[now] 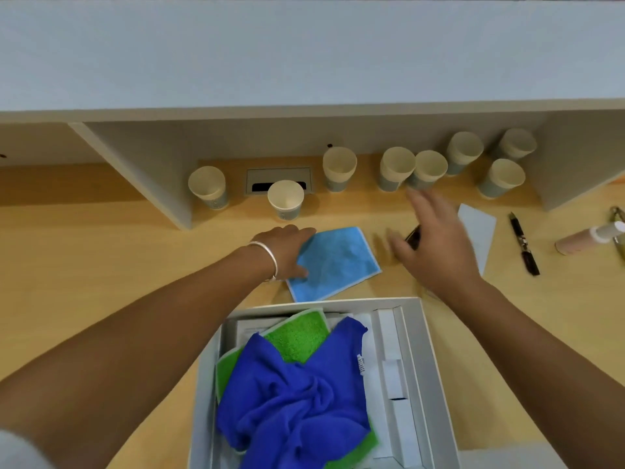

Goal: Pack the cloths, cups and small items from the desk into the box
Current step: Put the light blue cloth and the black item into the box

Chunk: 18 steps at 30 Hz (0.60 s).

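Both arms reach forward, left hand (287, 247) palm-down, right hand (436, 242) blurred, fingers spread.

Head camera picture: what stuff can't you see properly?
- Right hand: motion blur; open fingers, unclear if touching anything.
- Dark thing under it: mostly covered by the hand.
- Box bottom: hidden by blue cloth and green cloth.
- Clip: cut off by right edge.
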Each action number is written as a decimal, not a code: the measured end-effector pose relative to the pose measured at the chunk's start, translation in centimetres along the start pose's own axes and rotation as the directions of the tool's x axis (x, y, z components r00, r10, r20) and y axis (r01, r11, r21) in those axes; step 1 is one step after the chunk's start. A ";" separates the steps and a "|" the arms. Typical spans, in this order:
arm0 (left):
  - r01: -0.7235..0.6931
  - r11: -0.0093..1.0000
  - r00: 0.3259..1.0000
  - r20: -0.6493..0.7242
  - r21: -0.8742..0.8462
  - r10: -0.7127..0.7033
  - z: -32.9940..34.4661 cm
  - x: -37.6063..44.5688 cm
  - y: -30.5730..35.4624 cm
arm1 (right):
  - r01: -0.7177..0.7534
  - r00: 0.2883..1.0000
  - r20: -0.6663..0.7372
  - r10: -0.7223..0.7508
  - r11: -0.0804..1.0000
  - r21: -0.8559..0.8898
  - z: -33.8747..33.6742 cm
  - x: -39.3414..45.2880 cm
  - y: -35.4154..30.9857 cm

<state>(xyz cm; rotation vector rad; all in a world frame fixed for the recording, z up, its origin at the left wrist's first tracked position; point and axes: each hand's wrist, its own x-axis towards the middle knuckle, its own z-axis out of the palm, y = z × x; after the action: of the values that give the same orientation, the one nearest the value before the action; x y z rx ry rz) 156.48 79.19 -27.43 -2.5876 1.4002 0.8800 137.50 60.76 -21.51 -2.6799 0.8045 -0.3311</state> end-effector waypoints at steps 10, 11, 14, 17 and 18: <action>0.010 0.995 1.000 0.009 0.099 -0.011 0.1 1.8 1.2 | -0.437 0.870 0.292 0.398 0.896 0.082 0.1 -0.2 6.2; 0.014 0.999 1.000 -0.010 0.032 -0.013 -0.4 1.3 1.1 | -0.431 0.866 0.318 0.385 0.898 0.086 0.8 0.1 6.2; 0.001 0.973 0.995 -0.100 -0.231 -0.025 -2.5 -1.4 0.8 | -0.442 0.854 0.362 0.375 0.889 0.122 2.8 0.5 6.2; -0.097 0.937 0.948 -0.318 -0.336 -0.016 -4.8 -6.0 0.8 | -0.414 0.872 0.359 0.333 0.892 0.178 4.1 0.4 6.2; -0.139 0.935 0.920 -0.393 -0.325 0.000 -5.6 -7.7 0.9 | -0.398 0.883 0.347 0.317 0.897 0.193 4.3 0.5 6.3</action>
<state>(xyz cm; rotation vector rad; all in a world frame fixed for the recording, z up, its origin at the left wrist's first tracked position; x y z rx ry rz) 155.06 82.67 -18.65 -3.1386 1.5588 0.7003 136.15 56.58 -27.72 -2.2014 1.0537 0.0716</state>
